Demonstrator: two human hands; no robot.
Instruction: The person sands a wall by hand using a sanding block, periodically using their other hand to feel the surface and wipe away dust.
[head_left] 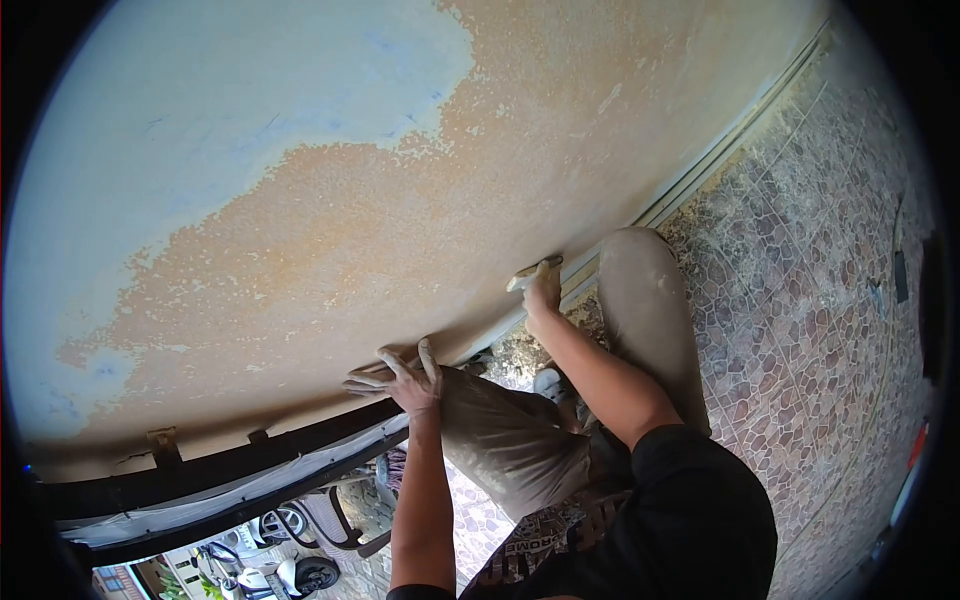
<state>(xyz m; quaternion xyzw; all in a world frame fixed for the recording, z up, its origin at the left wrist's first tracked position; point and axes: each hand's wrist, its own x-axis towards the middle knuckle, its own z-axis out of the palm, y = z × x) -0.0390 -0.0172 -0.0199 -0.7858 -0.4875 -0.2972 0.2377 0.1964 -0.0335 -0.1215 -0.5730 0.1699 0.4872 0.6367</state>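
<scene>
My left hand (408, 382) lies against the wall (390, 240) with its fingers spread, close to the wall's lower left edge. My right hand (543, 290) is closed around a small flat scraper (522, 276), held at the wall just above the skirting. Its exact shape is partly hidden by my fingers. Much of the wall's paint is off, leaving a rough tan surface with pale flecks, while smooth pale blue paint (250, 90) covers the upper left. Dust coats the fingers of my left hand.
My bent knee (640, 270) is close to the skirting (690, 185). Dust and flakes lie on the stone-patterned floor (790, 330). A dark frame (230, 470) runs along the wall's left end. Beyond it are a chair (335, 520) and a motorcycle (285, 575).
</scene>
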